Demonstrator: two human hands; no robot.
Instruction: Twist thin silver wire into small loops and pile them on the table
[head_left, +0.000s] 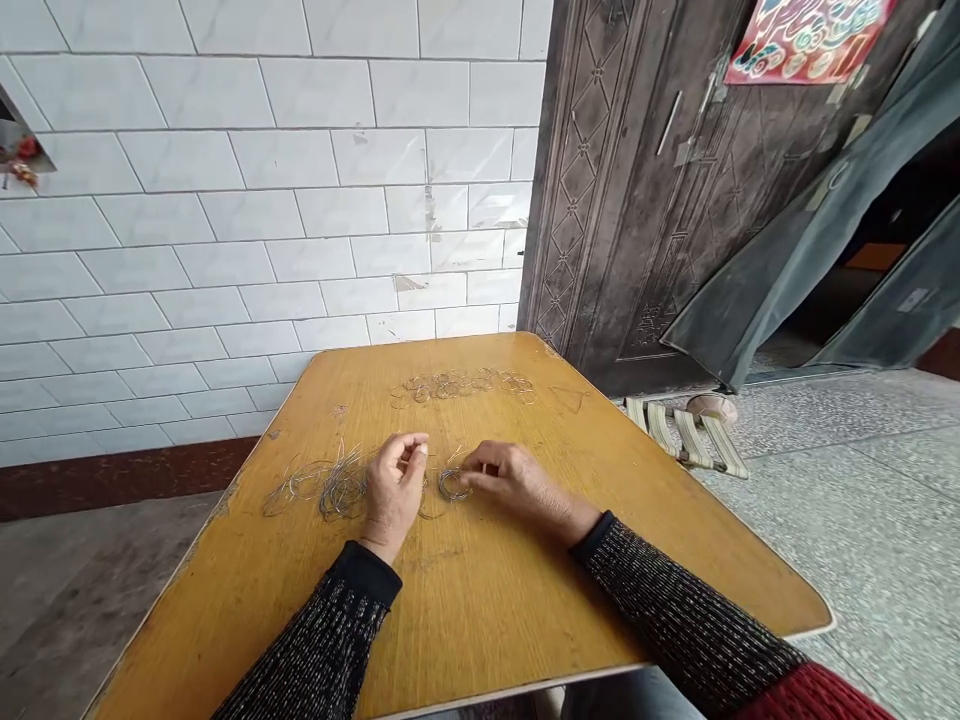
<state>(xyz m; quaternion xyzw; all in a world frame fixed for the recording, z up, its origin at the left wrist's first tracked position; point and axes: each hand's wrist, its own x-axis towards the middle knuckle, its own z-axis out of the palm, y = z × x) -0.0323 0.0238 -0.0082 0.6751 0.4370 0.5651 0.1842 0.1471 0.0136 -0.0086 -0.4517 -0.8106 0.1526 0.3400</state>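
Note:
My right hand [517,480] has its thumb and fingers pinched at the edge of a small coil of thin wire [450,487] on the wooden table [480,600]. My left hand [391,492] is raised a little to the left of that coil, thumb and forefinger pressed together. Whatever is between those fingertips is too fine to make out. Beside my left hand lies a loose tangle of grey wire [337,490], partly hidden behind the hand. Farther back on the table, several small wire rings [450,385] lie in a spread-out row.
A bent piece of wire [570,395] lies near the table's right side. White wall tiles [315,200] rise behind the table. To the right are a dark carved door [637,200], a grey curtain [795,250] and a low stool with striped webbing [686,435].

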